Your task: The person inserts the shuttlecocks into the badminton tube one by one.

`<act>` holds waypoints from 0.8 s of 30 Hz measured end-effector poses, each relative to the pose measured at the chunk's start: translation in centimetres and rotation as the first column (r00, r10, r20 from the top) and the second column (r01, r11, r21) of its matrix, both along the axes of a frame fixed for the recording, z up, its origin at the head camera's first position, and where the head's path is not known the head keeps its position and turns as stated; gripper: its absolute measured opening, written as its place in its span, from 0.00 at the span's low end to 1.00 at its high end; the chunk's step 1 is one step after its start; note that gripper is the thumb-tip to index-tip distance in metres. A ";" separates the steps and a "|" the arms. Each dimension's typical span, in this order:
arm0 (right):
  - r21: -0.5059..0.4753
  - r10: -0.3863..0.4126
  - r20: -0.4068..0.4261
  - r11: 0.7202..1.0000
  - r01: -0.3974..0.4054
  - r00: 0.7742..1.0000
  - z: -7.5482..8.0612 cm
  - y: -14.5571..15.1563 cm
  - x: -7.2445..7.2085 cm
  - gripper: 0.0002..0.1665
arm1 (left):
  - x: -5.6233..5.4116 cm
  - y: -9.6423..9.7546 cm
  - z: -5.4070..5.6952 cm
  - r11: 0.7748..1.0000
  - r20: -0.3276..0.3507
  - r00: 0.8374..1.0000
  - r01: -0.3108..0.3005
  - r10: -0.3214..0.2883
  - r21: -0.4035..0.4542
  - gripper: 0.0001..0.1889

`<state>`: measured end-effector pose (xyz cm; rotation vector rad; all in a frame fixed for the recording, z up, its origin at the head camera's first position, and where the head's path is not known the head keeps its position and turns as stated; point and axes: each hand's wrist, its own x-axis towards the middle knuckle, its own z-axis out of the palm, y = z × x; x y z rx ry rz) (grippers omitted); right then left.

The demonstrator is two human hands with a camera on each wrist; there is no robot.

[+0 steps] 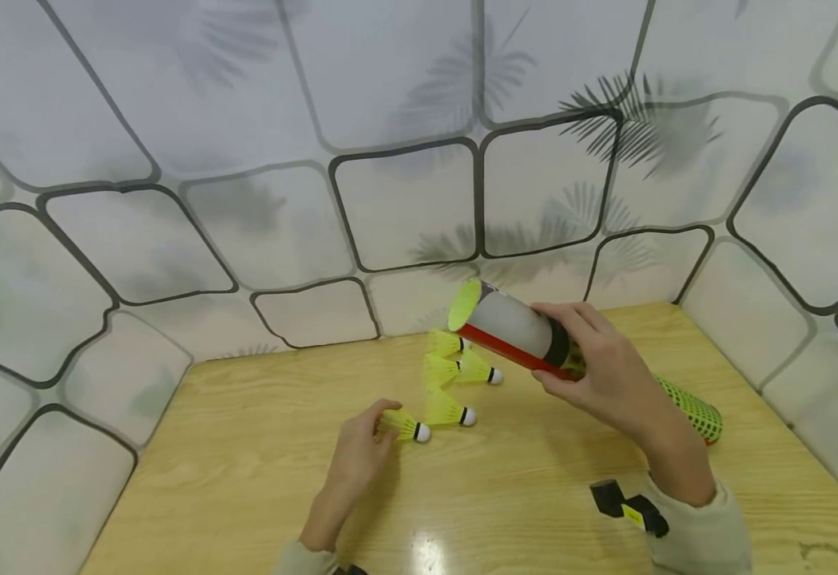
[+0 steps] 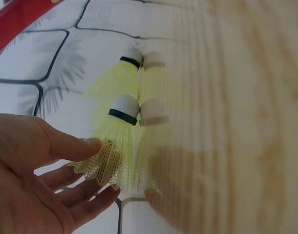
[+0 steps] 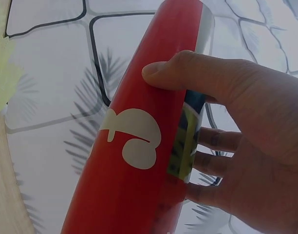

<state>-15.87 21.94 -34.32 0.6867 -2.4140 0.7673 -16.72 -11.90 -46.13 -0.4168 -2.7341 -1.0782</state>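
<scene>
In the head view my left hand (image 1: 361, 447) holds a yellow shuttlecock (image 1: 407, 426) by its skirt, low over the table. The left wrist view shows the thumb on the netted skirt (image 2: 110, 158), the other fingers behind it, and the white cork pointing away. My right hand (image 1: 609, 375) grips a red and grey shuttlecock tube (image 1: 508, 323) tilted in the air, its yellow-green round end facing up and left. In the right wrist view the thumb lies across the tube's red side (image 3: 134, 131), with the fingers round the back. Several yellow shuttlecocks (image 1: 447, 409) lie just beyond the left hand.
The wooden table (image 1: 260, 479) meets a patterned cloth wall (image 1: 419, 200) at the back and both sides. A green dotted cylinder end (image 1: 692, 409) shows beyond my right wrist, in line with the tube.
</scene>
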 end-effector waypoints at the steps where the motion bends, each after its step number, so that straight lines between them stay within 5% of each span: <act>1: -0.001 -0.001 0.003 1.000 0.001 1.000 0.0 0.0 0.0 0.46 | -0.2 -0.2 -0.1 1.000 -0.003 1.000 -0.010 0.010 0.022 0.18; 8: -0.007 -0.004 0.017 1.000 0.004 1.000 -0.2 0.1 0.0 0.46 | -1.2 -1.5 0.7 0.993 -0.036 0.999 -0.006 0.010 0.119 0.15; 24: 0.002 -0.005 0.014 1.000 0.005 1.000 -0.2 0.1 -0.1 0.46 | -2.2 -1.3 5.8 0.970 -0.229 0.973 0.060 -0.005 0.234 0.15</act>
